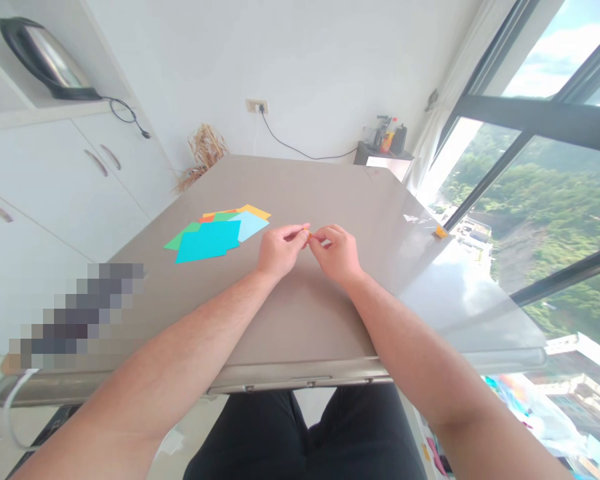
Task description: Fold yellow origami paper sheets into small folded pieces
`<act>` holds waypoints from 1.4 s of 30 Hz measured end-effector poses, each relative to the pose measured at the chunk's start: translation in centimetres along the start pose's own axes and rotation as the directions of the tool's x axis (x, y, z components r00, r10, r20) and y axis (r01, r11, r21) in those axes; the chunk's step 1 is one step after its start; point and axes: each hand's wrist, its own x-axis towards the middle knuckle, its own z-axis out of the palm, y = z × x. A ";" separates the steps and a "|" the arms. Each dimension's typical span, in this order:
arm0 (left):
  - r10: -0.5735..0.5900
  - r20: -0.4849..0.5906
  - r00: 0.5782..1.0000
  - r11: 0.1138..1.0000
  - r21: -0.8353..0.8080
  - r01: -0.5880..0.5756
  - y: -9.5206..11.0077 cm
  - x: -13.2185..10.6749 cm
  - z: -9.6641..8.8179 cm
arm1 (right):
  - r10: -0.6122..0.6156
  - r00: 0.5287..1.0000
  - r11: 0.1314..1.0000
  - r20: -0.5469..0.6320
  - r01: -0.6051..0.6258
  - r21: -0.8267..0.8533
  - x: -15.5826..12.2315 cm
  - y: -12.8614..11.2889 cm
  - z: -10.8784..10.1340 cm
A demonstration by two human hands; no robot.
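Above the middle of the table, my left hand and my right hand meet fingertip to fingertip. Both are closed in a pinch on a small orange piece of folded paper. Fingers cover most of that piece, so its shape cannot be made out. To the left of my left hand lies a loose, fanned spread of coloured paper sheets. A teal sheet is on top, with a light blue sheet, green sheets and a yellow-orange sheet showing from under it.
The grey-brown table runs toward a white wall. A small orange object sits at its right edge by the window. A blurred-out dark patch covers something at the front left. Dried stalks stand beyond the far left corner.
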 end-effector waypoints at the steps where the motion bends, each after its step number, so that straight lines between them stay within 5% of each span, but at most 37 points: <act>1: 0.013 0.000 1.000 0.999 0.034 -0.013 -0.1 0.0 -0.1 | 0.000 1.000 1.000 0.000 0.000 -0.021 0.0 0.0 0.0; 9: 0.009 0.014 1.000 0.998 0.066 -0.009 -0.3 -0.2 0.0 | 0.034 0.998 0.962 0.055 -0.017 -0.272 0.1 -0.4 0.1; 22: -0.105 0.007 0.994 0.988 -0.116 0.105 -0.2 -0.1 0.4 | 0.160 0.981 0.965 0.112 -0.131 -0.228 0.3 -0.3 0.3; 42: -0.133 0.055 0.990 0.984 -0.111 0.139 0.4 -0.3 0.4 | 0.188 0.978 0.954 0.085 -0.161 -0.254 0.3 -0.4 0.3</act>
